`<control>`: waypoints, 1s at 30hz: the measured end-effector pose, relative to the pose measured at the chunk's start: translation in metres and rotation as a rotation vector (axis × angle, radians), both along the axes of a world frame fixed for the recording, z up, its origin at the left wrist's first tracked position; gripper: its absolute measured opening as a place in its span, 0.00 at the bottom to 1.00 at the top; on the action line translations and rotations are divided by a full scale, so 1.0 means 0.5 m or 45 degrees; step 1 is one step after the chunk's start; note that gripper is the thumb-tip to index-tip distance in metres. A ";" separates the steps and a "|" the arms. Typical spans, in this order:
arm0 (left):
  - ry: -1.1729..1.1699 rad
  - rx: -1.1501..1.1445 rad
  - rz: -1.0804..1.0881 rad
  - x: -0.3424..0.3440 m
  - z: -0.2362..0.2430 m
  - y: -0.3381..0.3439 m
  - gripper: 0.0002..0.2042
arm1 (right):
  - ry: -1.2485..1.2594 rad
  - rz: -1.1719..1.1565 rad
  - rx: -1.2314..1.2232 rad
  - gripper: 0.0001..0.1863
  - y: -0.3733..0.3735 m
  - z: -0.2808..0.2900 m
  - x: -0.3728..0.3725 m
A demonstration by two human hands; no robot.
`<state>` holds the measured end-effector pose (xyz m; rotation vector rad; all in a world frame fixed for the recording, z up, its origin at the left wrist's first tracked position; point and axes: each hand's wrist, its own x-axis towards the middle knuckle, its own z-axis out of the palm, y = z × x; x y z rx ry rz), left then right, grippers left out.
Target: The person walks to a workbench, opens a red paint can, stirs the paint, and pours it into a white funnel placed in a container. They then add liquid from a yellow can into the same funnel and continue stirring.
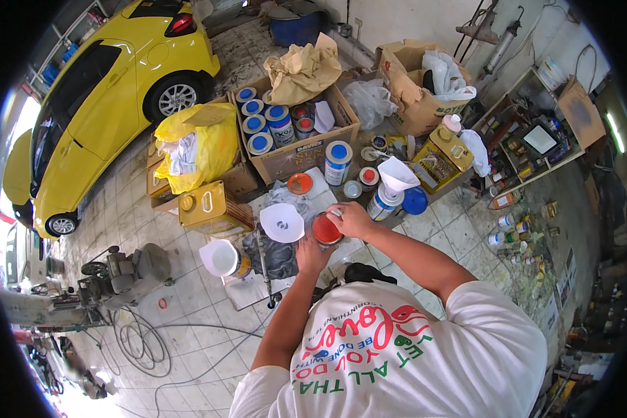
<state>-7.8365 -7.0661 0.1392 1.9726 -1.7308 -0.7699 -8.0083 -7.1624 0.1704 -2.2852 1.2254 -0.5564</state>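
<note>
A small round can with a red-orange top [325, 228] stands in front of me; whether the red is a lid or paint cannot be told. My left hand [313, 252] closes on its near left side. At the rim on the right, my right hand [352, 219] has its fingers curled round something small and pale that I cannot make out. Beside my left hand is a white paper cone strainer [282, 223]. An orange-red lid [300, 184] lies beyond the can. Farther right, a blue-and-white can [383, 203] carries another paper cone [398, 175].
Cans with blue tops fill a cardboard box [299, 150]. A gold tin [216, 209] and a white tub [222, 258] stand left, near a thin metal rod [264, 261]. A yellow-and-black tin [440, 159] stands right. Hoses [143, 345] cross the tiles; a yellow car [104, 97] is far left.
</note>
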 end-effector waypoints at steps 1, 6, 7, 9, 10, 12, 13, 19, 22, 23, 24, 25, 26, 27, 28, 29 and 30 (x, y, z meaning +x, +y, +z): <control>-0.002 0.023 -0.004 -0.001 0.005 -0.001 0.55 | -0.070 0.007 0.059 0.11 0.005 -0.006 -0.001; 0.000 0.075 -0.002 0.003 0.009 -0.001 0.56 | -0.032 0.066 0.052 0.11 0.002 0.003 -0.015; -0.008 0.037 0.007 -0.003 0.002 -0.001 0.56 | -0.130 0.036 -0.043 0.11 0.005 0.001 -0.008; 0.001 0.024 0.008 -0.002 -0.008 0.001 0.56 | -0.136 0.020 0.019 0.11 0.011 0.012 -0.003; 0.013 0.051 0.000 0.009 -0.005 0.001 0.56 | -0.049 0.035 0.178 0.12 0.018 0.033 0.000; 0.014 0.072 -0.012 0.014 0.003 0.001 0.56 | 0.087 0.051 0.309 0.12 0.015 0.049 -0.004; 0.002 0.067 -0.017 0.008 0.007 0.001 0.56 | 0.135 0.050 0.283 0.12 0.003 0.046 -0.014; 0.029 0.073 0.006 0.013 -0.003 -0.002 0.55 | -0.055 0.073 0.190 0.12 0.019 0.053 0.003; -0.015 -0.047 -0.008 0.014 -0.011 0.005 0.55 | 0.125 0.091 0.295 0.12 0.003 0.071 -0.012; -0.034 -0.108 -0.014 0.009 -0.013 0.005 0.54 | 0.183 0.070 0.312 0.12 -0.008 0.063 -0.020; -0.011 -0.085 -0.021 -0.003 -0.011 -0.001 0.54 | 0.164 -0.025 0.139 0.13 -0.011 0.025 -0.035; 0.001 -0.051 -0.005 -0.001 -0.014 -0.003 0.54 | 0.031 -0.011 0.122 0.13 -0.002 0.020 -0.028; 0.014 -0.019 0.010 -0.001 -0.017 -0.003 0.54 | -0.103 0.003 0.106 0.13 0.007 0.013 -0.017; 0.016 -0.031 -0.005 0.000 -0.019 -0.002 0.54 | -0.239 0.015 0.088 0.13 0.012 0.010 -0.010; 0.005 -0.040 -0.003 0.013 -0.022 0.002 0.54 | -0.030 -0.037 0.499 0.12 0.025 0.061 0.001; -0.006 -0.049 0.000 0.027 -0.024 0.006 0.54 | -0.010 0.020 0.461 0.12 0.021 0.054 0.006; -0.018 -0.068 -0.010 0.024 -0.018 0.006 0.53 | 0.016 0.053 0.417 0.12 0.019 0.056 -0.011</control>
